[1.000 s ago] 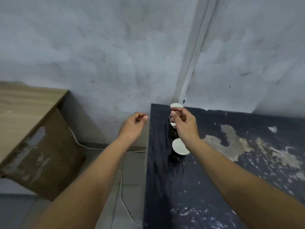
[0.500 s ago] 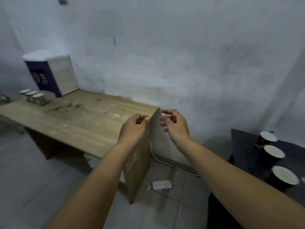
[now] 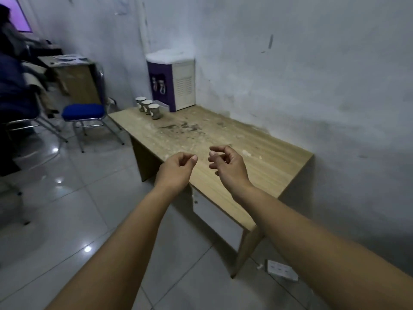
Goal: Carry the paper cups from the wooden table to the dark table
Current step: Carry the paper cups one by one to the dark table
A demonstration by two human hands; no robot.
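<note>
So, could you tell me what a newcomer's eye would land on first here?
Probably the two bare forearms reaching in, left hand and right hand empty over the wooden table. Next, three paper cups lined up at its far end beside the purple water dispenser.

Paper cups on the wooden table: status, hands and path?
Left hand and right hand empty, fingers loosely curled. Three pale paper cups upright in a row at the far end of the light wooden table. Nothing between.
</note>
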